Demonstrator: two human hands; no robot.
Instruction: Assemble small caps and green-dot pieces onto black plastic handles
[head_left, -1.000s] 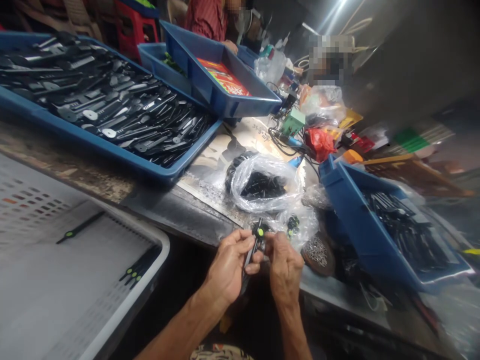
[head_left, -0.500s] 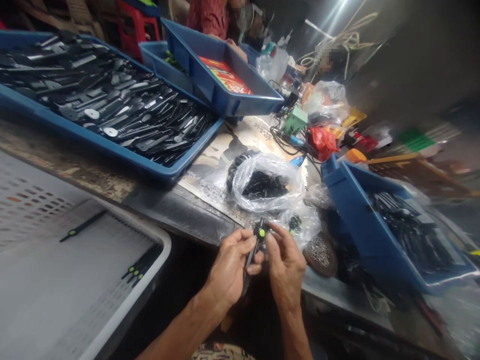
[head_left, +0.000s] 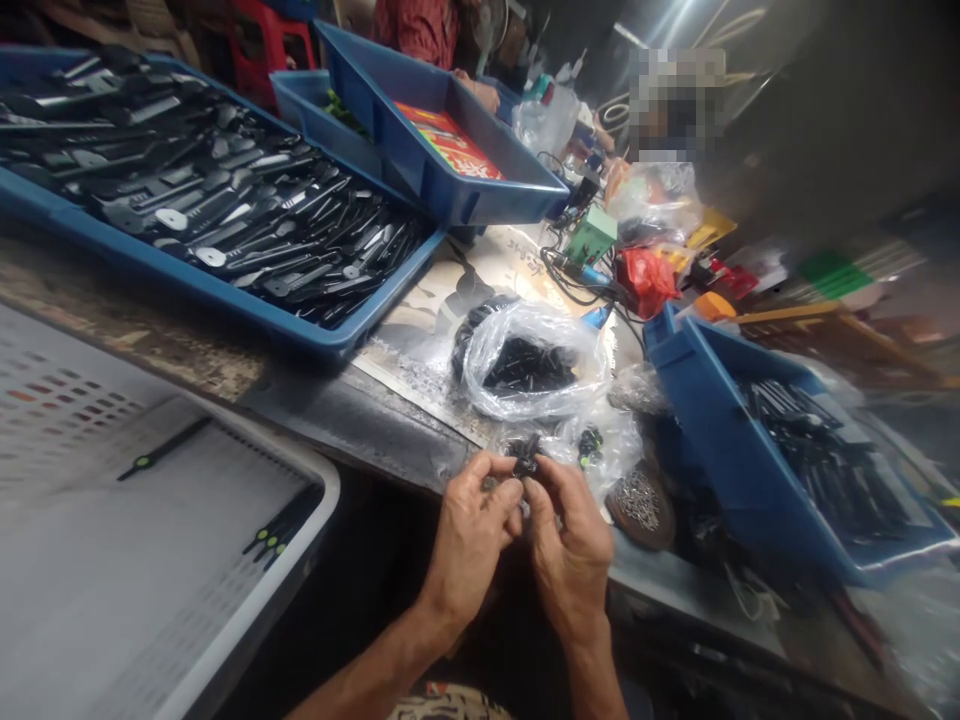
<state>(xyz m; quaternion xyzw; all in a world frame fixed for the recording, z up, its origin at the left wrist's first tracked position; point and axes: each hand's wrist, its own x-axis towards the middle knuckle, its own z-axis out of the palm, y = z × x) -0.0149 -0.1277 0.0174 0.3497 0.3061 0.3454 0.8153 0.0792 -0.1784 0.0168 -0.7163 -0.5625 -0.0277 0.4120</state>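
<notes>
At the bench's near edge, my left hand (head_left: 469, 535) and my right hand (head_left: 574, 540) both pinch a slim black plastic tool (head_left: 527, 458) by its end. Its exact kind is unclear, and most of its length is hidden behind my fingers. No green dot shows on its upward side. Just beyond the hands is an open clear plastic bag (head_left: 476, 385) full of small black parts. A smaller clear bag (head_left: 621, 437) with black and green bits lies close to my right fingers. To the right, a brown round dish (head_left: 664, 520) holds small silvery screws (head_left: 636, 500).
A blue tray (head_left: 330, 340) heaped with black handles stands left. Below it, a white crate (head_left: 330, 490) holds several black tools with green dots (head_left: 271, 545). A blue bin (head_left: 697, 400) is at right. Farther back are a blue tray (head_left: 495, 205), a green box (head_left: 592, 237) and a person's sleeve (head_left: 416, 30).
The black tool has been turned between my hands: its green dot faced up before and is now out of sight. Both hands have closed in around its end.
</notes>
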